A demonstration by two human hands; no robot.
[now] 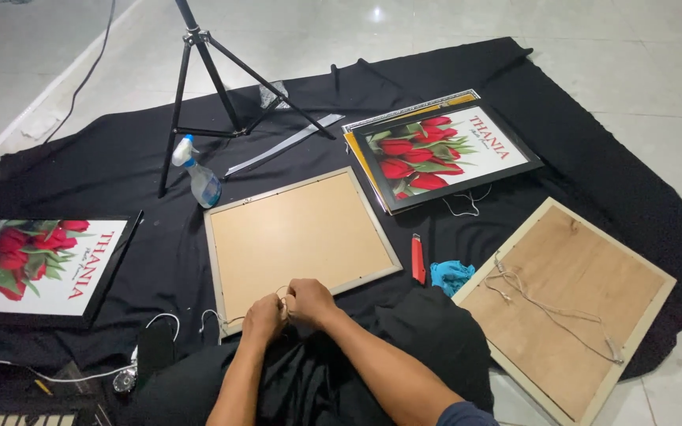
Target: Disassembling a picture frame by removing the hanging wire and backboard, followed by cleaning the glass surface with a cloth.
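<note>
Both hands, left hand (264, 317) and right hand (308, 300), pinched closed on hanging cord (282, 293) at near edge of face-down frame (300, 237). Looks like knotting; needs tension next.

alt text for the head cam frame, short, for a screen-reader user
Both hands, left hand and right hand, pinch a thin cord at the near edge of a face-down picture frame on a black cloth. Around it lie a spray bottle, a red cutter and a tulip print.
</note>
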